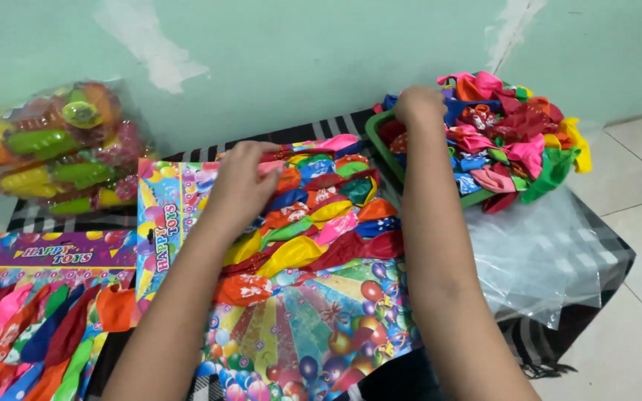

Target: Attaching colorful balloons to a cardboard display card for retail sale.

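At upper left lies a bag of plastic toys (61, 145). Mid-frame, the left hand (241, 186) pinches closed on balloons on the printed card (299, 327); steady rows matter. Upper right, the right hand (419, 106) digs into the green basket (380, 145), grip hidden; clear bags (544, 256) crowd beside.

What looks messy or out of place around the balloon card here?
The green basket is overfilled: loose balloons heap above its rim and hang over its right side. A crumpled clear plastic bag sprawls beside it. The wall shows patchy paint. The balloons on the card lie in neat rows.
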